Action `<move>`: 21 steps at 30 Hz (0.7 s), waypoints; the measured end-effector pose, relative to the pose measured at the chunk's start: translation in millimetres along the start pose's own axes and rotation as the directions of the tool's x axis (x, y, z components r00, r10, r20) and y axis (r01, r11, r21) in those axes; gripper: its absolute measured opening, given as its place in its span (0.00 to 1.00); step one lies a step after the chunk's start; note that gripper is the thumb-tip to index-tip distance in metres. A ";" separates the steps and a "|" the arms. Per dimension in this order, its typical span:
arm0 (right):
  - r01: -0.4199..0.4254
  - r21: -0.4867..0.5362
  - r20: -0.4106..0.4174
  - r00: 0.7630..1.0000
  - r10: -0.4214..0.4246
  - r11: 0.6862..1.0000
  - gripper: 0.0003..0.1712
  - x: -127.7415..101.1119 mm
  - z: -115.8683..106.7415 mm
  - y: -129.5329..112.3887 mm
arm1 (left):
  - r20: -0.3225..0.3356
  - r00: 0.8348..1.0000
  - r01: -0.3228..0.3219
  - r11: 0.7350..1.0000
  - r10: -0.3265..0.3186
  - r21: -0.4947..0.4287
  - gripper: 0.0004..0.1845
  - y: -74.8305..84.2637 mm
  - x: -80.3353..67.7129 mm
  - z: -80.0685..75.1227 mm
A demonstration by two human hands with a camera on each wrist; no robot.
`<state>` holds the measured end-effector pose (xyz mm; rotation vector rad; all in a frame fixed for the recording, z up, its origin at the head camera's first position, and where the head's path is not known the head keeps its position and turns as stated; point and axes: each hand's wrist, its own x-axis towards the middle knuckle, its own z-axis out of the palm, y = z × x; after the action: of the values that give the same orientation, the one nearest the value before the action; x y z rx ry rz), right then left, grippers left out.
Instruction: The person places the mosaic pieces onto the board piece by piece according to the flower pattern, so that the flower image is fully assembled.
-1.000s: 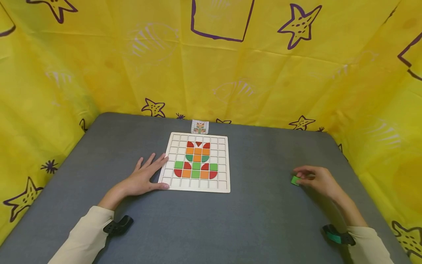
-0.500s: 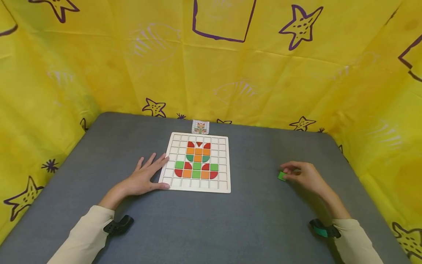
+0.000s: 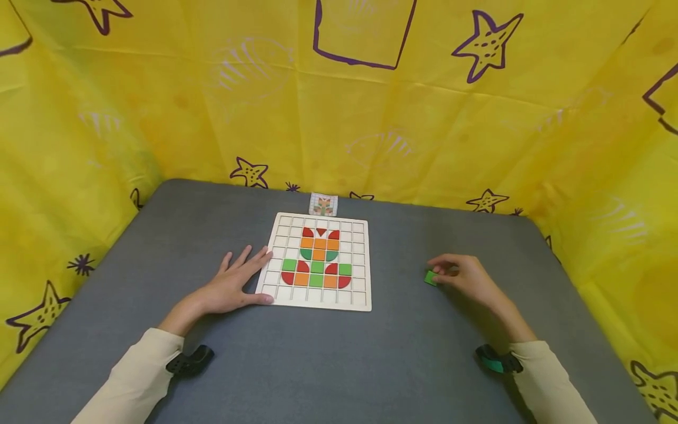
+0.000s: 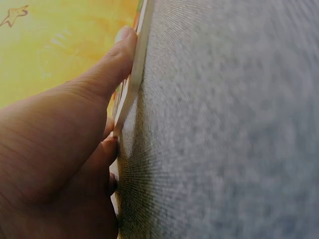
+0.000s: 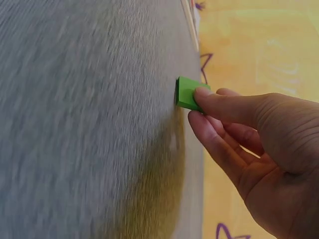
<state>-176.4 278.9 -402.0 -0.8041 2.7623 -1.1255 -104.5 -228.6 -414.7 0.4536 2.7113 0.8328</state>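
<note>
While yellow star-printed cloth [image 3: 159, 118] walls the grey table [image 3: 339, 365], the right hand [image 3: 466, 280] pinches a green tile [image 3: 430, 278] (left hand [image 3: 233, 285] flat).

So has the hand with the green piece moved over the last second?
Yes. The right hand, pinching the green piece, has slid left across the table toward the board, which stayed put.

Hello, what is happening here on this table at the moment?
A person is working at a grey table on a wooden grid board that holds red, orange and green pieces in a pattern. The left hand rests flat against the board's left edge. The right hand pinches a small green square piece, to the right of the board and apart from it. A small picture card stands behind the board.
</note>
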 end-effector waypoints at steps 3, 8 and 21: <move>0.005 0.016 0.011 1.000 -0.005 1.000 0.15 5.7 5.0 -6.6 | 0.003 1.000 -0.001 1.000 0.001 0.001 0.55 0.7 0.1 -0.8; 0.010 0.002 0.032 0.999 -0.010 1.000 0.15 14.1 12.3 -14.5 | 0.006 1.000 -0.004 1.000 0.004 0.002 0.55 2.4 -0.3 -1.7; 0.054 -0.014 0.047 0.997 -0.053 0.998 0.13 34.0 29.8 -32.5 | 0.004 1.000 0.005 1.000 -0.005 -0.004 0.54 4.5 -1.8 -2.2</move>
<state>-184.2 224.0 -397.4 -0.8990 2.7301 -1.0805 -102.6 -226.8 -410.0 0.4465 2.7053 0.8348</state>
